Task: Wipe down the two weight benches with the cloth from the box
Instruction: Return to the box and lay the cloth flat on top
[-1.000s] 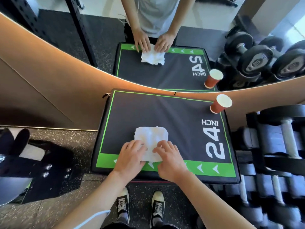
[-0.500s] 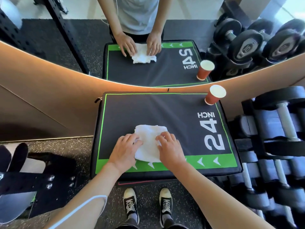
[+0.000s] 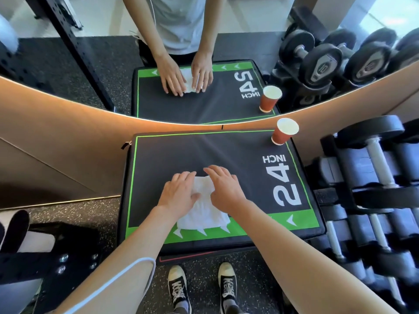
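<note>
A white cloth (image 3: 204, 215) lies on the black, green-edged padded box (image 3: 181, 155) marked "24 INCH", near its front edge. Both of my hands press flat on the cloth's far part. My left hand (image 3: 179, 193) covers its left side with fingers spread. Over its right side lies my right hand (image 3: 224, 189), fingertips reaching past the cloth onto the black top. Only the cloth's near part and a strip between my hands show. No weight bench is clearly in view.
A red paper cup (image 3: 283, 132) stands on the box's far right corner. A mirror (image 3: 226, 105) behind the box reflects the scene. A rack of dumbbells (image 3: 374, 177) is close on the right. Black equipment (image 3: 45, 257) sits on the floor at left.
Both hands have slid forward over the cloth, from its near edge to its far edge. The cloth has stayed near the box's front edge. The camera has moved closer.
</note>
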### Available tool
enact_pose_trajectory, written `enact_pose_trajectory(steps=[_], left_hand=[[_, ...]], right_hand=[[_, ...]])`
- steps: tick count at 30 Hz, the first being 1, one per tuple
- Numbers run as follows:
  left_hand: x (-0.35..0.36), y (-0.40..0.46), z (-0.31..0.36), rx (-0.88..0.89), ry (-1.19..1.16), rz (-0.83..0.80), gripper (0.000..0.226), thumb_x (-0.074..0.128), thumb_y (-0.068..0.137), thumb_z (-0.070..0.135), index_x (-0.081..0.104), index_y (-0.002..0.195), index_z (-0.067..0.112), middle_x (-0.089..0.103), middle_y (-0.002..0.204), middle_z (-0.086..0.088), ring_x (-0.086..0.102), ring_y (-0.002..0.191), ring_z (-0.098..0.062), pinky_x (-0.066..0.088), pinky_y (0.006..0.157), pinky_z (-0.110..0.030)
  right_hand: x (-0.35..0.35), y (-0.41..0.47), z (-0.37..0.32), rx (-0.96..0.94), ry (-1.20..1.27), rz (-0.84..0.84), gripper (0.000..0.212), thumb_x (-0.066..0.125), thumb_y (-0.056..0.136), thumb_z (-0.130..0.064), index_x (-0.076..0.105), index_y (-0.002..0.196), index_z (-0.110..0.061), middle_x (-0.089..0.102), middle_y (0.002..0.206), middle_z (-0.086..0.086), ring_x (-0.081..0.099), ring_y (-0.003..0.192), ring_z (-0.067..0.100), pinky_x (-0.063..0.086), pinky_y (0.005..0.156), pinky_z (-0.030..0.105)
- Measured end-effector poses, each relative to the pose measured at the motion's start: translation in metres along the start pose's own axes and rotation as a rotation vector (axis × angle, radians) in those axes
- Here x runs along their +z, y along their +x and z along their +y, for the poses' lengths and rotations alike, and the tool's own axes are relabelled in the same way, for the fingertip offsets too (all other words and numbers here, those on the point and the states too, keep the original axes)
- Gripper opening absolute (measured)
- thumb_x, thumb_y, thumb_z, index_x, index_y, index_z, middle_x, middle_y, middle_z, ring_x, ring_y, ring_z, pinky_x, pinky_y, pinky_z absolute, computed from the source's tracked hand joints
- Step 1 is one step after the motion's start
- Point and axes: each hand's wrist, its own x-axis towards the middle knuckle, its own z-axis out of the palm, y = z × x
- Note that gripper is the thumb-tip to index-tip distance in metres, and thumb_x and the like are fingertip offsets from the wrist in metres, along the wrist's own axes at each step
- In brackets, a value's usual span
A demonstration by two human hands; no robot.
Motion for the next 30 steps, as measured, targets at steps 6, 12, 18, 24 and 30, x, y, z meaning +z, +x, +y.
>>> enact_pose_trajectory(steps=[6, 12, 18, 24, 30], left_hand=[[-0.004, 0.009, -0.003, 0.005, 0.030, 0.012, 0.038, 0.064, 0.099, 0.035, 0.060, 0.134, 0.020, 0.055, 0.123, 0.000, 0.049, 0.119, -0.025, 0.046, 0.093, -0.041], [-0.009, 0.003, -0.013, 0.003, 0.007, 0.019, 0.018, 0.059, 0.096, 0.036, 0.061, 0.089, 0.019, 0.055, 0.095, 0.004, 0.051, 0.095, -0.025, 0.045, 0.080, -0.042], [-0.023, -0.001, -0.019, -0.027, -0.061, -0.008, 0.025, 0.060, 0.097, 0.043, 0.048, 0.085, 0.025, 0.057, 0.076, 0.008, 0.056, 0.072, -0.025, 0.040, 0.068, -0.039], [-0.035, 0.001, -0.027, 0.003, -0.164, -0.133, 0.035, 0.073, 0.095, 0.038, 0.046, 0.079, 0.023, 0.058, 0.078, 0.003, 0.057, 0.074, -0.024, 0.036, 0.058, -0.037], [-0.038, 0.005, -0.034, -0.018, -0.097, -0.125, 0.020, 0.073, 0.096, 0.034, 0.056, 0.092, 0.024, 0.060, 0.094, 0.004, 0.061, 0.089, -0.026, 0.043, 0.067, -0.040]], right_hand=[[-0.002, 0.016, -0.001, -0.036, -0.121, -0.088, 0.072, 0.058, 0.079, -0.011, 0.047, 0.149, -0.026, 0.051, 0.133, -0.006, 0.045, 0.120, 0.024, 0.039, 0.092, 0.037], [0.007, 0.009, 0.012, -0.057, -0.032, 0.004, 0.026, 0.066, 0.081, -0.032, 0.064, 0.106, -0.024, 0.048, 0.106, -0.007, 0.045, 0.100, 0.021, 0.031, 0.078, 0.034], [0.004, 0.005, 0.004, 0.071, 0.326, 0.013, 0.029, 0.057, 0.074, -0.010, 0.044, 0.093, -0.028, 0.060, 0.079, -0.006, 0.055, 0.070, 0.023, 0.044, 0.057, 0.041], [-0.002, 0.011, -0.009, 0.099, 0.478, -0.013, 0.037, 0.065, 0.081, -0.019, 0.060, 0.114, -0.035, 0.061, 0.098, -0.019, 0.060, 0.082, 0.005, 0.043, 0.060, 0.020], [0.000, 0.015, -0.015, 0.175, 0.312, 0.081, 0.020, 0.071, 0.082, -0.022, 0.053, 0.089, -0.024, 0.058, 0.089, -0.009, 0.055, 0.082, 0.019, 0.046, 0.062, 0.037]])
